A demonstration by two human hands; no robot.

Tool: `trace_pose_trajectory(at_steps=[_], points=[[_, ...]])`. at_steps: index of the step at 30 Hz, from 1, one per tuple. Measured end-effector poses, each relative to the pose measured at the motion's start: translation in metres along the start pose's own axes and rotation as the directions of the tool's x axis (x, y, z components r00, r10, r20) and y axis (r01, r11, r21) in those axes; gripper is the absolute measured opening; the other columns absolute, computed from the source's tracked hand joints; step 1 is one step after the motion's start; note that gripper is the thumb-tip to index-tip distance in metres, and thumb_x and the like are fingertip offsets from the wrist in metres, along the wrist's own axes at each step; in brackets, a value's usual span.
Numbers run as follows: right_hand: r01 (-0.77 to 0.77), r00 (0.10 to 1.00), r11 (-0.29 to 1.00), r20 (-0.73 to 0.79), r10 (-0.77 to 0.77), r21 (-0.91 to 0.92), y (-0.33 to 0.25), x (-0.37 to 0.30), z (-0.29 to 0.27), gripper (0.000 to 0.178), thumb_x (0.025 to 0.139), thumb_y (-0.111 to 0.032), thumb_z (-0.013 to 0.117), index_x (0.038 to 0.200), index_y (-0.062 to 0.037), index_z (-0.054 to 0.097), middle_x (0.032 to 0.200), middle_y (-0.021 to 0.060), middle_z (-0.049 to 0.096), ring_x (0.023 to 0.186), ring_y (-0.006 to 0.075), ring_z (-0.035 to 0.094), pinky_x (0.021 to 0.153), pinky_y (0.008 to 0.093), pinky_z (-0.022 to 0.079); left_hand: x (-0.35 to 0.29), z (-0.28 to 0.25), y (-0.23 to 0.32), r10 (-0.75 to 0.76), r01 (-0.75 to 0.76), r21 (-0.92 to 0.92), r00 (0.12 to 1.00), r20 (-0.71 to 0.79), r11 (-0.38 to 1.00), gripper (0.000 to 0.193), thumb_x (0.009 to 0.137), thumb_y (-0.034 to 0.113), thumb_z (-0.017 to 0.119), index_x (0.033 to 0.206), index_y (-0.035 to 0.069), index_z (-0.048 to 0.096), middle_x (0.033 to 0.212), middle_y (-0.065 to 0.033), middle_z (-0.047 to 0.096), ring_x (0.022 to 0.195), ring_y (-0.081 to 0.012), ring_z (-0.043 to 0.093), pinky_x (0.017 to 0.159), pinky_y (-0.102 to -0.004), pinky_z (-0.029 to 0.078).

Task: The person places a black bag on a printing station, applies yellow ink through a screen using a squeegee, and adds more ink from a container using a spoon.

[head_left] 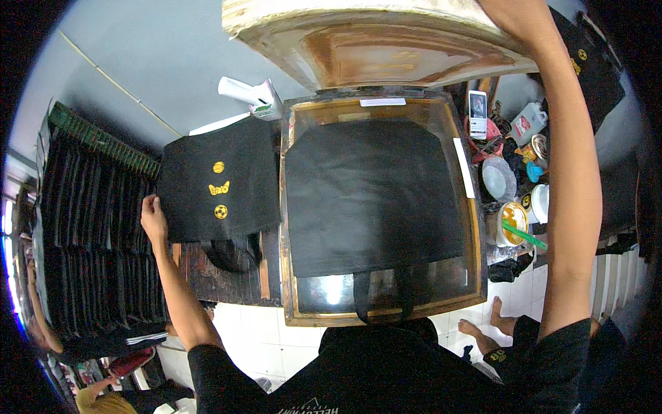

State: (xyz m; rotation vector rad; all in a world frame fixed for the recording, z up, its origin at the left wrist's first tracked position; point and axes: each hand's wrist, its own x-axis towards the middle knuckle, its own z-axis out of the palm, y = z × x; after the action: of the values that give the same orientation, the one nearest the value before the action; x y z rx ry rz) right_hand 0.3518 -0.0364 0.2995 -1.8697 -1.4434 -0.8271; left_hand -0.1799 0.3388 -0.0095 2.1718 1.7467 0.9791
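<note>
At the left, my left hand point(154, 219) pinches the left edge of a black tote bag point(252, 165) that bears small yellow prints: a ball, a game controller and a football. My right arm reaches far up, and my right hand point(514, 24) grips the raised wooden printing screen frame point(296, 55) at its upper right; the fingertips are out of sight. The screen's underside is stained brown. Below it, a plain black tote bag point(372, 200) lies flat on a wood-framed glass board point(477, 262), its handles toward me.
Stacked black bags point(96, 207) fill a rack at the left. To the right stand a pot of yellow ink point(512, 224) with a green tool, a clear bowl point(498, 179), a jug point(529, 123) and a phone point(477, 105). Other people's feet point(472, 328) and limbs show below.
</note>
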Motion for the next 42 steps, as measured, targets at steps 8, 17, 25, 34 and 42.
trace_pose_trajectory(at_steps=[8,17,25,34,42], points=[[0.076,0.997,0.996,0.013,-0.077,0.036,0.026,0.019,0.007,0.032,0.085,-0.015,0.074,0.110,0.0039,0.067,0.102,0.0251,0.072,0.094,0.0348,0.069,0.087,0.0426,0.052,-0.045,0.118,0.132,0.111,-0.058,-0.221,0.966,0.234,0.974,0.068,0.098,0.046,0.064,0.144,-0.003,0.049,0.144,-0.0285,0.055,0.135,-0.0420,0.054,0.111,-0.0443,0.043],[0.173,0.985,0.983,-0.010,-0.174,-0.067,0.043,0.023,0.005,0.029,0.083,-0.017,0.068,0.104,0.0028,0.071,0.101,0.0281,0.071,0.098,0.0430,0.068,0.089,0.0494,0.052,-0.236,0.232,0.454,0.551,-0.424,-0.355,0.583,0.597,0.833,0.100,0.086,0.071,0.063,0.156,0.004,0.037,0.164,-0.0292,0.024,0.155,-0.0441,0.017,0.124,-0.0600,0.010],[0.127,0.990,0.991,0.070,-0.124,-0.050,0.051,0.035,0.006,0.028,0.081,-0.011,0.059,0.096,0.0045,0.075,0.099,0.0303,0.071,0.096,0.0450,0.069,0.089,0.0495,0.055,-0.246,0.297,0.508,0.422,-0.479,-0.140,0.554,0.717,0.867,0.128,0.073,0.084,0.064,0.164,0.007,0.017,0.169,-0.0278,0.003,0.156,-0.0454,-0.005,0.121,-0.0678,-0.001],[0.076,0.993,0.997,0.091,-0.075,-0.014,0.042,0.035,0.000,0.025,0.084,-0.015,0.061,0.091,0.0046,0.076,0.098,0.0297,0.072,0.095,0.0435,0.070,0.087,0.0477,0.056,-0.241,0.305,0.535,0.280,-0.377,-0.049,0.588,0.759,0.925,0.141,0.062,0.087,0.071,0.164,0.007,0.017,0.168,-0.0297,-0.002,0.155,-0.0498,-0.010,0.116,-0.0747,-0.004],[0.006,0.994,1.000,0.107,-0.005,-0.010,0.036,0.031,-0.004,0.025,0.085,-0.013,0.062,0.093,0.0062,0.076,0.101,0.0288,0.072,0.095,0.0427,0.071,0.087,0.0470,0.056,-0.228,0.309,0.548,0.215,-0.362,-0.004,0.543,0.812,0.932,0.146,0.058,0.088,0.074,0.164,0.008,0.013,0.168,-0.0305,-0.004,0.154,-0.0514,-0.011,0.114,-0.0777,-0.004]])
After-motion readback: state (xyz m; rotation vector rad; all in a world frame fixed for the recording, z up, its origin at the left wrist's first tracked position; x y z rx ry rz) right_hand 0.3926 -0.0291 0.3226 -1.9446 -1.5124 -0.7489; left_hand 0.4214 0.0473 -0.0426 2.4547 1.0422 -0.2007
